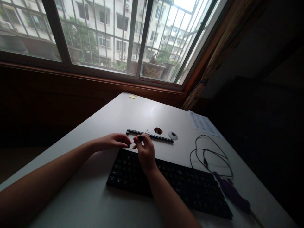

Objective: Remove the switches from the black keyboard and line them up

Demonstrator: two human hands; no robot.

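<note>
My right hand is closed around a wire keycap puller with a dark middle. Thin wires stick out of it at the top and toward my left hand. Facing it, my left hand pinches a small dark keycap between thumb and fingers. The wire ends come close to this keycap; whether they touch it I cannot tell. Under my right wrist lies a black keyboard, partly covered by my forearm. Just beyond both hands, a row of black keycaps runs across the table.
A cable hole and its round grey cover are behind the keycap row. On the right lie a coiled black cable, a purple object and a printed sheet. A yellow note is near the white table's far corner.
</note>
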